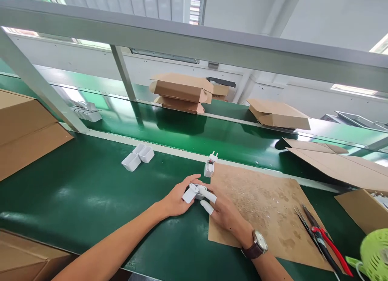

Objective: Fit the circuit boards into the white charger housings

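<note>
My left hand is closed around a white plastic charger housing with a flat cover part tilted out to the left. My right hand wears white finger cots on its thumb and forefinger. Its fingertips press on the same housing from the right, partly hiding it. Just beyond my hands stands an open white charger, its two-pin plug end raised and small inner parts showing. To the left, several empty white charger shells stand close together on the green bench.
A stained cardboard sheet lies to the right, with tweezers and red-handled pliers on it. A green fan is at the right edge. Flattened cartons lie beyond the rail. An open carton stands left.
</note>
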Demonstrator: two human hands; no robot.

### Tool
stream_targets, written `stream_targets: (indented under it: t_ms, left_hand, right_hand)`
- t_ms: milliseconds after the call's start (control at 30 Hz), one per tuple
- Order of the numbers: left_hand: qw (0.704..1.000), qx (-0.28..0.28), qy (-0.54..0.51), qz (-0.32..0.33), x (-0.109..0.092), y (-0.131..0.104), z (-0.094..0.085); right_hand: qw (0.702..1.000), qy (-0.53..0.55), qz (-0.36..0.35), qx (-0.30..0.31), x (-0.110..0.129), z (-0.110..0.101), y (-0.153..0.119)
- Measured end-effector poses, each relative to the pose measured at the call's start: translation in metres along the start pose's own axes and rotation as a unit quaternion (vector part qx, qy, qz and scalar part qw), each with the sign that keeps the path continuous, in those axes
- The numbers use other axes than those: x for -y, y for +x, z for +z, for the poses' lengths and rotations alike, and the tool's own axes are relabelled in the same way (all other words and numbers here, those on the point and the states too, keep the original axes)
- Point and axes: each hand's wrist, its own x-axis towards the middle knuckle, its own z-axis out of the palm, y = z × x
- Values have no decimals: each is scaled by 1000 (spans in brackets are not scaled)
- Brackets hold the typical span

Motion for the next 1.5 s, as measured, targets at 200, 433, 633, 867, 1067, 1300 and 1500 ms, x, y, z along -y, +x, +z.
stream_targets:
  t_ms: [200, 433, 633, 867, 1067, 1300, 1500]
  left_hand:
    - [999, -35, -34, -3, 2, 1, 2]
    - [998, -53, -10, -28, -8, 0, -2]
    - [998, -49, -3, -27, -11, -1, -2]
    - [997, -69, 26, 9, -10, -2, 0]
    - [990, -94, 96, 49, -19, 3, -2]
    - [988, -92, 108, 60, -17, 6, -3]
    - [990, -84, 104, 53, -16, 5, -4]
  right_hand:
    - [998, -8, -48, -27, -15, 9, 10]
    - [992, -31, -65, -100, -20, 19, 1]
    - [993, 13, -48, -103, -5, 17, 3]
    - [994, 26, -8, -103, 0, 13, 1]
    - [997, 10, 21, -74, -4, 19, -3]
    - [998, 11, 29, -52, 3, 15, 2]
    - [998, -29, 50, -32, 6, 17, 7]
